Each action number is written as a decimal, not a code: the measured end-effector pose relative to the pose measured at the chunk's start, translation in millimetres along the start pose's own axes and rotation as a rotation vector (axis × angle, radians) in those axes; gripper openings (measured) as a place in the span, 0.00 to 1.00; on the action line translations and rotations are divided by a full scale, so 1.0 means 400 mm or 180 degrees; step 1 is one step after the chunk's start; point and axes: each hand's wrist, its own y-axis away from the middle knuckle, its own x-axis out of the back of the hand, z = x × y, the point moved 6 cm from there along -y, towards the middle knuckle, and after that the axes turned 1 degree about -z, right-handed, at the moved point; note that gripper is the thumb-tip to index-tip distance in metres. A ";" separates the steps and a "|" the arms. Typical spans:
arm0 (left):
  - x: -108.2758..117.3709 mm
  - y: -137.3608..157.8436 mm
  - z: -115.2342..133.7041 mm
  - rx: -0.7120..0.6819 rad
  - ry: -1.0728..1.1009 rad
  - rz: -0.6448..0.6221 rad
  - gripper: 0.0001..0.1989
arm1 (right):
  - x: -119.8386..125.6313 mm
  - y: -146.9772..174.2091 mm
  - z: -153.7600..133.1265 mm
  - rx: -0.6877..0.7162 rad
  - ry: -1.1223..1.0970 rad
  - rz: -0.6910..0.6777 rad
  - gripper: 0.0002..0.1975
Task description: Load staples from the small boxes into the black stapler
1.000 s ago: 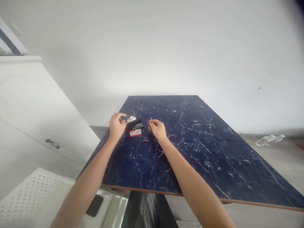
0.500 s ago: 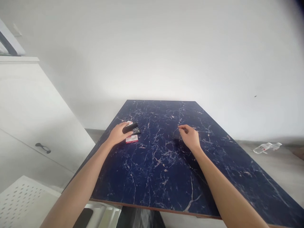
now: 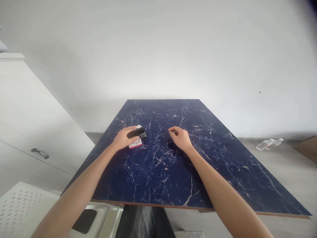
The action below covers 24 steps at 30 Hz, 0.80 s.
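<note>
A black stapler (image 3: 136,132) with a metallic lower part lies on the left half of the dark blue marble-patterned table (image 3: 160,185). My left hand (image 3: 122,138) is closed around it from the left, fingers on the far side and thumb on the near side. Beneath and beside the stapler is a small white-and-red box (image 3: 135,144), partly covered. Right of the stapler, my right hand (image 3: 179,137) hovers low over the table with thumb and forefinger pinched together. What sits in that pinch is too small to make out.
A white cabinet (image 3: 32,109) with a dark handle stands at the left. Below it is a white perforated surface (image 3: 21,205). Clear plastic bottles (image 3: 269,144) lie on the floor at the right, near a cardboard box (image 3: 308,148). A pale wall backs the table.
My right hand has moved left, closer to the stapler, still pinched. My left hand keeps its hold on the stapler. The camera view has shifted slightly.
</note>
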 end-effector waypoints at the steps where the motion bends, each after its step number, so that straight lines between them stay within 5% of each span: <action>1: -0.016 0.000 0.026 -0.0081 0.0072 -0.0052 0.23 | 0.001 -0.001 0.003 -0.0036 -0.0010 -0.0008 0.14; 10: -0.217 -0.051 0.275 -0.0758 0.0785 -0.0529 0.26 | 0.049 -0.001 0.030 -0.0077 -0.0541 -0.1175 0.12; 17: -0.203 -0.034 0.237 -0.0224 0.1379 -0.0576 0.34 | 0.092 0.041 0.018 -0.0156 -0.0587 -0.2084 0.14; 24: -0.208 -0.031 0.230 -0.0227 0.0612 -0.0934 0.33 | 0.073 0.049 -0.007 0.0010 0.0087 -0.1879 0.06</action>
